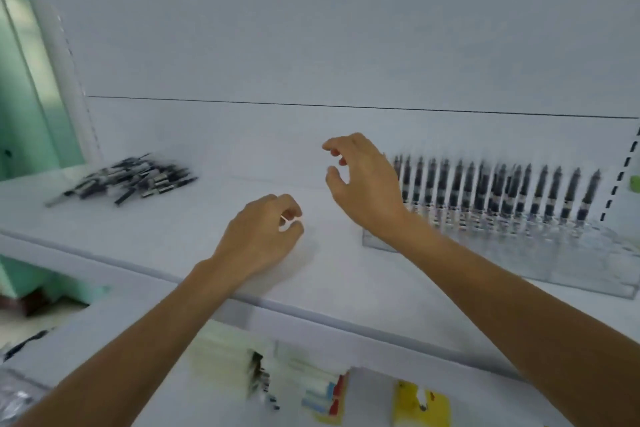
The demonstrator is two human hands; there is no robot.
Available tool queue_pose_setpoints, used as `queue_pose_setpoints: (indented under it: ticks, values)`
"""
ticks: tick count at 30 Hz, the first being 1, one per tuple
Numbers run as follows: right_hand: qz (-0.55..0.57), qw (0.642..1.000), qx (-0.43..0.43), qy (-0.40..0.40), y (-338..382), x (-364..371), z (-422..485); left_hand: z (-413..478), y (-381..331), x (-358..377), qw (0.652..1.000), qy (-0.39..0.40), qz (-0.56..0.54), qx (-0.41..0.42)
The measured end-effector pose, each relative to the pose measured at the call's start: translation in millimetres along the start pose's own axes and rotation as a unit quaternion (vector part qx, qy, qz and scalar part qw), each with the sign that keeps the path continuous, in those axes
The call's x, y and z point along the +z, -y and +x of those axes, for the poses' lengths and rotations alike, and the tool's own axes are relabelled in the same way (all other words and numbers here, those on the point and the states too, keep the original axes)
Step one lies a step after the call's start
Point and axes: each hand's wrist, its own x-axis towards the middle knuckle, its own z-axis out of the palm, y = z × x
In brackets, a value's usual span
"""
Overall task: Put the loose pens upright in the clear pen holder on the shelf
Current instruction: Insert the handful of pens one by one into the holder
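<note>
Clear holder (pixel 519 267) at 3 o'clock half-stocked; right hand (pixel 363 184) spread, empty; left hand (pixel 263 232) pinches white band (pixel 289 220); loose pens (pixel 131 177) at 10 o'clock, likely next.

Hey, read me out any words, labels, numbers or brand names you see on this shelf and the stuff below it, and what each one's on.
No text in this view can be read.
Upright pens in the clear pen holder: pale bands on the barrels, too blurred to read.
Loose pens in the pile: bands too small and blurred.
Yellow packet below: a dark mark, unreadable.
</note>
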Motion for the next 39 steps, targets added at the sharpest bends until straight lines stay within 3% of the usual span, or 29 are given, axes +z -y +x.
queue_pose_setpoints:
  ticks: [9, 16, 23, 29, 39]
  values:
    - [0.093, 0.983, 0.037, 0.154, 162.3, 153.7, 25.3, -69.9, 181.1, -150.3, 0.988, -0.054, 0.070, -0.125]
    - [0.112, 0.978, 0.071, 0.163, 232.2, 223.6, 40.0, -102.1, 263.4, -211.6, 0.984, -0.087, 0.064, -0.138]
    - [0.083, 0.976, 0.040, 0.196, 241.4, 280.8, 77.0, -92.7, 331.1, -194.7, 0.984, -0.075, 0.006, -0.161]
    - [0.082, 0.973, 0.035, 0.211, 230.4, 331.5, 131.8, -16.8, 384.4, -188.7, 0.985, -0.062, -0.022, -0.162]
    - [0.066, 0.969, 0.075, 0.227, 225.8, 400.1, 208.7, 85.6, 483.4, -182.8, 0.990, 0.016, 0.023, -0.140]
